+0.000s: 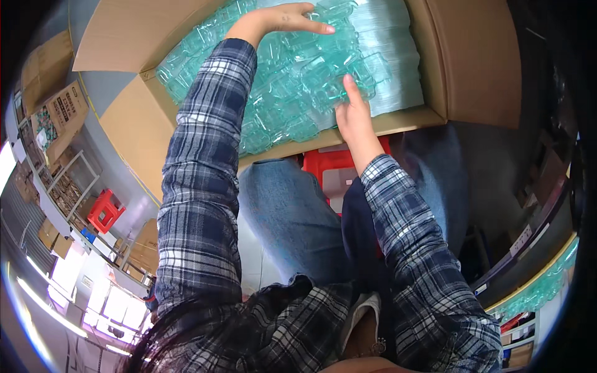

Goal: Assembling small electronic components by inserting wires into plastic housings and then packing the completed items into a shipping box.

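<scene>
Clear green moulded plastic pieces [280,81] lie close together in rows inside an open cardboard box [398,120]. My left hand [283,20] reaches over the far part of the rows, thumb stretched out and apart from the fingers, beside several pieces at the far edge. At the box's near side, my right hand [357,118] has its thumb up against a clear green plastic piece [367,74]; its other fingers are folded and mostly hidden. To the right of the pieces shows a pale translucent sheet or layer [392,56] with a wavy edge.
Box flaps [482,62] stand spread outward. Below the box, a red plastic stool [326,160] shows between my knees. On the left are another red stool [106,210], a printed carton [62,118] and metal racks. More green pieces [541,289] lie at the lower right.
</scene>
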The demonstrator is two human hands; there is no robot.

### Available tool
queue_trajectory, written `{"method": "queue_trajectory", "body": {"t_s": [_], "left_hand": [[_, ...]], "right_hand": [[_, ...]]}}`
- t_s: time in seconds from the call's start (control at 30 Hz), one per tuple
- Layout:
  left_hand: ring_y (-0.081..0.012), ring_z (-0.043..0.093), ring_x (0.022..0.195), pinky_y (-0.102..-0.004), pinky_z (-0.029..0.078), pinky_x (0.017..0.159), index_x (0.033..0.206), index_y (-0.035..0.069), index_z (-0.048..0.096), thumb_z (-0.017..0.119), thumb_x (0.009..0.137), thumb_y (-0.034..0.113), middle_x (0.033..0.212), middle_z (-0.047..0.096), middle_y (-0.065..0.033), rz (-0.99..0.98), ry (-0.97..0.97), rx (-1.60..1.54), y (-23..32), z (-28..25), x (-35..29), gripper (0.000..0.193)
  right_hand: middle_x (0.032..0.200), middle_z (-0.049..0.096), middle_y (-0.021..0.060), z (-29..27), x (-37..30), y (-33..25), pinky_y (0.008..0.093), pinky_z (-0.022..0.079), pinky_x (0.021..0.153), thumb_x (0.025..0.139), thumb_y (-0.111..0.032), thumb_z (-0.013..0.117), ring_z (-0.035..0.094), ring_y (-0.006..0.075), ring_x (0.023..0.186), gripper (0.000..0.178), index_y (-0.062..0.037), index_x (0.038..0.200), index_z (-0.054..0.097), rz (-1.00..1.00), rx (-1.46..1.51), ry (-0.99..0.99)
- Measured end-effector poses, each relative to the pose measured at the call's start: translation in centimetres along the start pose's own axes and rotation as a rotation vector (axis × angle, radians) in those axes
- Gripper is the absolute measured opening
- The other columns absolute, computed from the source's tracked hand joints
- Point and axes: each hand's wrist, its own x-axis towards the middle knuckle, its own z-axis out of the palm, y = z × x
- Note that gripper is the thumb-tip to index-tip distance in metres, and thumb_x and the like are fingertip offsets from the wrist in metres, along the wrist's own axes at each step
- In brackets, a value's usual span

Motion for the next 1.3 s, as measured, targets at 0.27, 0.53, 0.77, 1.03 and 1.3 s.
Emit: {"method": "queue_trajectory", "body": {"t_s": [0.27, 0.53, 0.77, 1.03, 1.3], "left_hand": [[-0.0355, 0.052, 0.125, -0.0415, 0.044, 0.102, 0.139, 0.001, 0.046, 0.073, 0.071, 0.060, 0.136, 0.053, -0.0223, 0.039, 0.242, -0.045, -6.4, 2.4, -0.8, 0.094], [-0.0329, 0.055, 0.121, -0.0388, 0.045, 0.100, 0.139, -0.002, 0.043, 0.079, 0.063, 0.062, 0.133, 0.053, -0.0233, 0.012, 0.223, -0.199, 0.6, 3.9, -4.2, 0.105], [-0.0272, 0.057, 0.111, -0.0396, 0.047, 0.094, 0.133, -0.001, 0.049, 0.082, 0.065, 0.054, 0.125, 0.058, -0.0192, 0.044, 0.239, -0.425, 1.5, 4.7, -8.0, 0.093], [-0.0270, 0.063, 0.096, -0.0406, 0.051, 0.086, 0.127, 0.000, 0.054, 0.080, 0.069, 0.052, 0.113, 0.064, -0.0150, 0.397, 0.493, -0.412, 12.5, 2.8, -20.2, 0.082], [-0.0275, 0.051, 0.118, -0.0347, 0.041, 0.099, 0.141, 0.000, 0.038, 0.070, 0.081, 0.047, 0.132, 0.053, -0.0173, 0.475, 0.257, -0.180, 34.4, 5.1, -33.4, 0.083]], "right_hand": [[0.123, 0.064, 0.0102, 1.3, 2.1, -0.1, 0.0366, 0.047, 0.099, 0.096, -0.034, 0.060, 0.062, 0.0218, 0.110, 0.043, -0.0067, 0.129, 0.055, 0.176, 0.132, -0.285], [0.124, 0.064, 0.0109, -0.6, 3.8, -3.0, 0.0386, 0.047, 0.100, 0.095, -0.038, 0.061, 0.063, 0.0236, 0.110, 0.047, -0.0086, 0.131, 0.054, 0.229, 0.179, -0.271], [0.125, 0.063, 0.0112, 1.5, 0.8, -3.9, 0.0401, 0.045, 0.101, 0.093, -0.035, 0.062, 0.062, 0.0243, 0.112, 0.049, -0.0084, 0.133, 0.053, 0.144, 0.036, -0.303], [0.117, 0.064, 0.0119, 9.7, -11.4, -11.3, 0.0361, 0.047, 0.097, 0.088, -0.026, 0.069, 0.062, 0.0224, 0.105, 0.047, -0.0025, 0.126, 0.057, -0.149, -0.036, -0.404], [0.121, 0.061, 0.0147, 10.3, -30.1, -21.8, 0.0381, 0.048, 0.093, 0.088, -0.031, 0.068, 0.061, 0.0249, 0.105, 0.049, -0.0027, 0.126, 0.055, -0.553, 0.081, -0.604]]}}
